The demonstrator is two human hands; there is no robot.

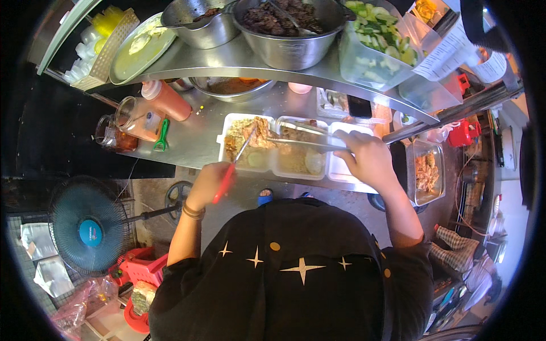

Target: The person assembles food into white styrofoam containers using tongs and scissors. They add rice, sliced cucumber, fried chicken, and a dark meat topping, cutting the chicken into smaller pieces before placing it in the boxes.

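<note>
My left hand [209, 181] grips red-handled scissors [234, 165] whose blades reach into the left white foam food box [244, 142], over fried meat on rice. My right hand [364, 154] holds metal tongs [301, 141] that stretch left across the second foam box [298, 153] toward the meat. Both open boxes sit side by side on the steel counter [193, 142], each with rice and cucumber slices. A third white box [341, 167] lies partly under my right hand.
The upper shelf carries a steel bowl of dark cooked meat [290, 25], a smaller steel bowl [199, 23], a tub of sliced cucumber [378, 45] and a round tray [142, 48]. Sauce bottle [168, 99] and jars [128, 122] stand left. A fan [88, 227] stands below left.
</note>
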